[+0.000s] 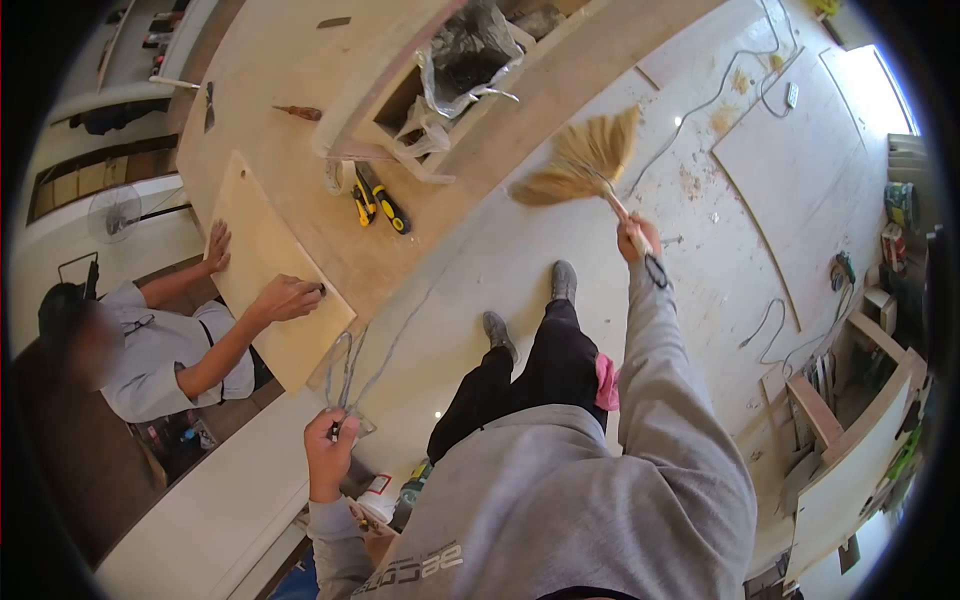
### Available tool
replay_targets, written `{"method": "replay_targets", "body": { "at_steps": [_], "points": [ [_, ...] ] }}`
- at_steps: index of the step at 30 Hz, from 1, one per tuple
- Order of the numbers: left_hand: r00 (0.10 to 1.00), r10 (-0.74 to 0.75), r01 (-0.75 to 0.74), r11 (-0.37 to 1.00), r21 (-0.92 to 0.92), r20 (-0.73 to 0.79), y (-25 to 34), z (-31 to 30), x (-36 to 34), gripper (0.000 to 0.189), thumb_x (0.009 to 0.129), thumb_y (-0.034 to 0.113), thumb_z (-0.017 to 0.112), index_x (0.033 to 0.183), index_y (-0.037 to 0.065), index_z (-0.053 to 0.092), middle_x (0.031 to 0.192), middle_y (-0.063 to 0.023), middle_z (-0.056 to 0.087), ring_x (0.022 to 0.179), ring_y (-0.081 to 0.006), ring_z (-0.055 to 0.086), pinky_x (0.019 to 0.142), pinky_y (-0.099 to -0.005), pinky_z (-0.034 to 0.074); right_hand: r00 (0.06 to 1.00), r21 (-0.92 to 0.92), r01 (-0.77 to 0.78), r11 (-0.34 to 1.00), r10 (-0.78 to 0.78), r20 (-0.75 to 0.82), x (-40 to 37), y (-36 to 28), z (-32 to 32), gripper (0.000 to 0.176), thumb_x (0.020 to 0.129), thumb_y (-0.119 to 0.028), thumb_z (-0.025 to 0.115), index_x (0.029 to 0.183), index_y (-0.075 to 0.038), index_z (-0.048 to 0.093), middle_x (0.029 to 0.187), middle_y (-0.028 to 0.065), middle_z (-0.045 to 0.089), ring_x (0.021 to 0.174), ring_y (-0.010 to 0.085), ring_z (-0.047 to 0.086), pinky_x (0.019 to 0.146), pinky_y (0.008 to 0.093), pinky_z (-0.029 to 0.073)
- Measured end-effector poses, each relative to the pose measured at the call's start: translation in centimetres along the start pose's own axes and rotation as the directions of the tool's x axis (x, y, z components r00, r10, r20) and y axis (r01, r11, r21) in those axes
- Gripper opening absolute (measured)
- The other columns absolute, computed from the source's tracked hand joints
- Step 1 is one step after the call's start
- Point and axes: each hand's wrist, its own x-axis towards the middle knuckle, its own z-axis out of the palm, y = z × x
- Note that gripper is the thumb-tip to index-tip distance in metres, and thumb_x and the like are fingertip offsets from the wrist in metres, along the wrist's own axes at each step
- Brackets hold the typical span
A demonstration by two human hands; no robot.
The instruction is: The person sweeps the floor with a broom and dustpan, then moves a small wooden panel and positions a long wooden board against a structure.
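Nearest, below and to the left of the broom (585,160), the left hand (328,448) is curled narrow around what appears to be one looped grey cord (350,372). The right hand (637,238) is closed on the handle of that single broom, just behind its fanned straw bristles; whether these touch the floor (715,320) I cannot tell. Two shoes (564,281) stand below the broom.

I judge the step in hand to be sweeping, with the cord managed alongside. The next move would call for a firm handle grip and the cord kept away from the bristles.

Farther out, left of the broom, one desk (250,125) carries what look like two yellow-and-black tools (392,213), one tape roll (341,176) and one pale board (255,235). A co-worker's two hands (288,298) are at that board.

Farthest, right of the broom, lie one large panel (800,190) and one power strip (792,96).
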Motion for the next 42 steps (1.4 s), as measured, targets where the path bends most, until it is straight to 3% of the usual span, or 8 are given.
{"method": "replay_targets", "body": {
  "at_steps": [3,9,11,19,25,28,32,42],
  "points": [
    [0.993,0.116,-0.116,0.993,0.024,0.009,0.1,0.0,0.2,0.020,0.080,0.011,0.068,0.071,-0.002,0.055,0.064,-0.0019,0.046,0.059,-0.0088,0.041,0.053,-0.0241,0.032,0.949,-0.202,0.235,0.951,-0.269,-0.165,-5.4,3.4,1.2,0.015,0.088,-0.005,0.040,0.102,-0.003,0.042,0.061,0.0016,0.041,0.046,0.0089,0.042,0.037,0.0191,0.037],
    [0.958,0.264,-0.265,0.964,-0.002,0.116,2.0,0.7,1.0,0.020,0.074,0.007,0.070,0.065,-0.001,0.055,0.063,-0.0038,0.045,0.058,-0.0129,0.043,0.053,-0.0255,0.034,0.776,-0.496,0.284,0.820,-0.501,-0.383,-12.0,7.8,5.0,0.015,0.080,-0.003,0.044,0.089,-0.008,0.033,0.057,0.0003,0.038,0.041,0.0096,0.038,0.034,0.0220,0.037],
    [0.938,0.331,-0.330,0.944,-0.029,0.101,1.3,1.0,1.5,0.020,0.073,0.007,0.071,0.064,-0.001,0.055,0.063,-0.0046,0.046,0.058,-0.0134,0.044,0.053,-0.0259,0.034,0.793,-0.498,0.273,0.823,-0.485,-0.368,-14.7,9.3,6.9,0.011,0.081,-0.004,0.043,0.083,-0.008,0.033,0.056,-0.0006,0.037,0.041,0.0090,0.037,0.034,0.0219,0.035],
    [0.893,0.399,-0.393,0.917,-0.070,0.209,0.2,3.4,5.0,0.022,0.072,0.008,0.073,0.064,-0.001,0.055,0.065,-0.0066,0.046,0.059,-0.0152,0.045,0.053,-0.0271,0.037,0.985,-0.121,-0.139,0.983,0.124,-0.124,-20.0,15.5,12.9,0.013,0.085,-0.008,0.043,0.073,-0.009,0.039,0.056,-0.0027,0.039,0.043,0.0063,0.038,0.038,0.0202,0.036],
    [0.895,0.308,-0.337,0.941,0.035,0.322,2.0,6.2,5.9,0.024,0.073,0.008,0.074,0.065,-0.001,0.054,0.065,-0.0064,0.047,0.058,-0.0162,0.045,0.054,-0.0272,0.037,0.992,-0.117,-0.123,0.985,0.123,-0.007,-1.4,9.1,9.3,0.006,0.086,-0.004,0.040,0.090,-0.001,0.039,0.056,-0.0002,0.040,0.043,0.0072,0.040,0.035,0.0198,0.036],
    [0.908,0.235,-0.294,0.947,0.127,0.345,2.7,7.2,5.8,0.023,0.073,0.007,0.074,0.065,-0.001,0.053,0.065,-0.0066,0.048,0.058,-0.0164,0.046,0.054,-0.0275,0.037,0.992,-0.083,0.009,0.997,-0.020,-0.127,4.5,5.0,6.9,0.016,0.084,-0.002,0.043,0.099,-0.005,0.038,0.058,-0.0005,0.040,0.043,0.0070,0.040,0.035,0.0189,0.035],
    [0.941,0.212,-0.267,0.943,0.196,0.264,3.9,7.7,5.5,0.022,0.073,0.006,0.073,0.066,-0.002,0.054,0.066,-0.0069,0.049,0.059,-0.0163,0.046,0.054,-0.0274,0.038,0.978,-0.010,0.193,0.981,-0.194,-0.082,0.4,1.6,2.4,0.018,0.088,-0.004,0.042,0.105,-0.001,0.041,0.057,-0.0007,0.037,0.042,0.0082,0.036,0.036,0.0191,0.034],
    [0.946,0.322,-0.324,0.943,0.078,0.038,8.9,6.0,5.5,0.028,0.074,0.007,0.070,0.063,-0.001,0.046,0.069,-0.0060,0.044,0.065,-0.0155,0.044,0.059,-0.0264,0.036,0.809,-0.536,0.146,0.832,-0.412,-0.419,-15.0,-2.6,7.0,0.016,0.079,-0.004,0.044,0.089,-0.012,0.033,0.054,-0.0013,0.035,0.040,0.0089,0.036,0.033,0.0227,0.033]
  ]
}}
